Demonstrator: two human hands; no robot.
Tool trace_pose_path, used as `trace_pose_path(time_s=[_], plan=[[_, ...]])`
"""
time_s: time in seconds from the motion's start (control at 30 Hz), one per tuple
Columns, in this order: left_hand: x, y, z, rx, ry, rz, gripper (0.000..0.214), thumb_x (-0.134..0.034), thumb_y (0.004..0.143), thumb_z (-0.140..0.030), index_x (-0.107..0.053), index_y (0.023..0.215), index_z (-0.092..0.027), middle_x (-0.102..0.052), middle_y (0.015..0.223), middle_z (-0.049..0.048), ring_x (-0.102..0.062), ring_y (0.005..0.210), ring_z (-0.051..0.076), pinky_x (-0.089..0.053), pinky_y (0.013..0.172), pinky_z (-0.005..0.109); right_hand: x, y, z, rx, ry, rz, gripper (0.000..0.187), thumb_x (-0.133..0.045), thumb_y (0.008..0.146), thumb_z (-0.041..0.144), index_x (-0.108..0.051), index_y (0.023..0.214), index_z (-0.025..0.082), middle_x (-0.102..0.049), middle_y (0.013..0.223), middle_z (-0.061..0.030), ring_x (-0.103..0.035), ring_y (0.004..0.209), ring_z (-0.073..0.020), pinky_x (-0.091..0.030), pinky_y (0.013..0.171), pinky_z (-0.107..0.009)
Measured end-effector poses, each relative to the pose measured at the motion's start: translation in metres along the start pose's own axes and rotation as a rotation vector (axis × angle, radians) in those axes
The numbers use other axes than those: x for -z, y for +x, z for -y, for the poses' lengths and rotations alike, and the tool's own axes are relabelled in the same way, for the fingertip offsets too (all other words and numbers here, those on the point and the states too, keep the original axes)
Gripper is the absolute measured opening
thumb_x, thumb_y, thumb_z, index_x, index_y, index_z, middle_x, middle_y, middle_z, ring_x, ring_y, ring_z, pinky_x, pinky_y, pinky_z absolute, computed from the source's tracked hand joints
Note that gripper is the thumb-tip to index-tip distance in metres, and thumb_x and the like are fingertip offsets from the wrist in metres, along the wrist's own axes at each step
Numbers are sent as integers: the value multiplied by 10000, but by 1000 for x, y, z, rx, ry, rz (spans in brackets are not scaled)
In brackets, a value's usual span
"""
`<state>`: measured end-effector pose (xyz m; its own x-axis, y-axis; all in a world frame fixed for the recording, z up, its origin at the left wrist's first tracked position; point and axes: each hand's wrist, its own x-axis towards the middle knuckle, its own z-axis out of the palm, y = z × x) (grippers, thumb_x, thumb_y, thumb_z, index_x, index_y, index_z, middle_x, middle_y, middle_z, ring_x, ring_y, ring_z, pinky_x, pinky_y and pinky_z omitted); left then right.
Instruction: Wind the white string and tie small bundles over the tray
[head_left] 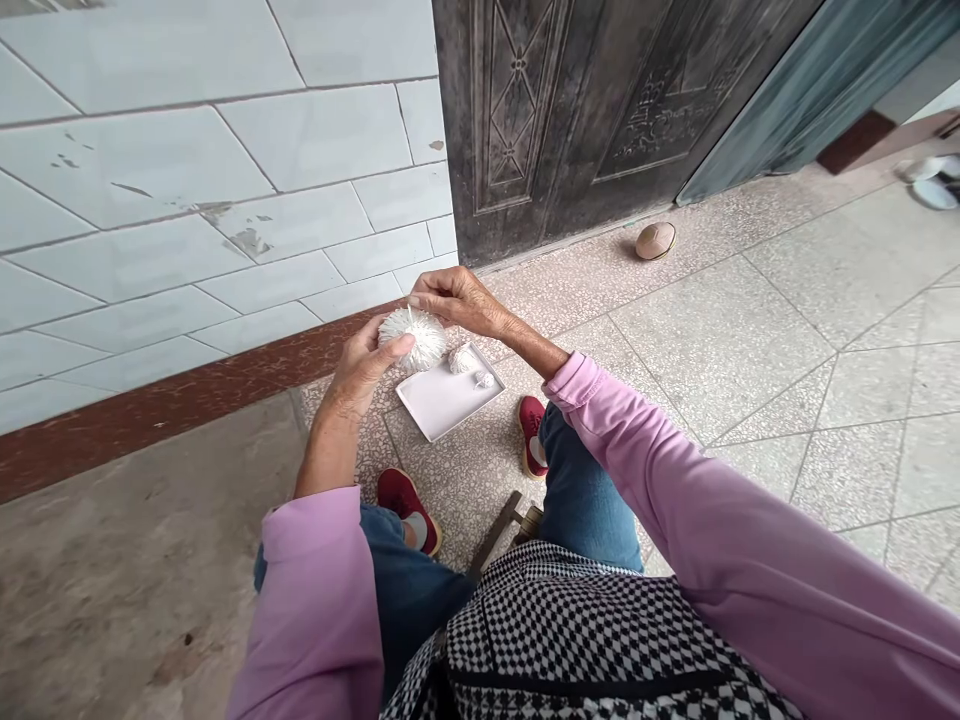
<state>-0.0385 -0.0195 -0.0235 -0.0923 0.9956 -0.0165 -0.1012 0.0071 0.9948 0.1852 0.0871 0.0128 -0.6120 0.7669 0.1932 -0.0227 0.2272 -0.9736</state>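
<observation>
My left hand (366, 362) is wrapped round the left side of a fluffy white pom-pom (417, 342), its thumb pressed across the front. At the pom-pom's upper edge my right hand (459, 298) has thumb and fingers pinched together. A short white strand stands up from the pom-pom beside those fingertips, but whether they grip it is too small to tell. Below the hands a shallow white tray (442, 405) lies on the floor. In it sit a smaller white ball (460, 360) and a tiny white tuft (484, 380).
A tiled wall (150, 190) rises ahead, beside a dark carved door (555, 120). A round tan object (655, 240) lies by the doorsill. My red shoes (405, 505) flank the tray, and part of a wooden stool (499, 530) shows between my legs.
</observation>
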Motion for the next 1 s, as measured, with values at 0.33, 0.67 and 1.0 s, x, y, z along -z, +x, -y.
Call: trace_pose_path(time_s=[0.33, 0.67, 1.0], plan=[[-5, 1, -1, -32, -276, 186, 778, -1143, 822, -701, -877, 1352, -197, -891, 1322, 213, -899, 1278, 471, -808, 1030, 559, -13, 10, -25, -263, 217, -69, 354, -753, 1314, 62, -685, 983, 166, -561, 660, 110, -433, 529, -62, -369, 480, -140], [-22, -3, -15, -53, -314, 67, 727, -1140, 754, -561, -863, 1318, -197, -892, 1219, 188, -896, 1307, 497, -807, 1052, 579, -19, 12, -47, -209, 197, -64, 357, -655, 1236, 4, -665, 925, 179, -562, 607, 102, -449, 474, -64, -407, 476, -119], [4, 27, 0, -215, -150, -401, 824, -1174, 563, -546, -728, 1179, -228, -770, 1144, 62, -726, 1064, 254, -686, 978, 414, -38, -11, -27, -137, -64, 340, 288, -663, 1287, 46, -788, 1035, 112, -632, 703, 72, -542, 599, -77, -426, 576, -144]])
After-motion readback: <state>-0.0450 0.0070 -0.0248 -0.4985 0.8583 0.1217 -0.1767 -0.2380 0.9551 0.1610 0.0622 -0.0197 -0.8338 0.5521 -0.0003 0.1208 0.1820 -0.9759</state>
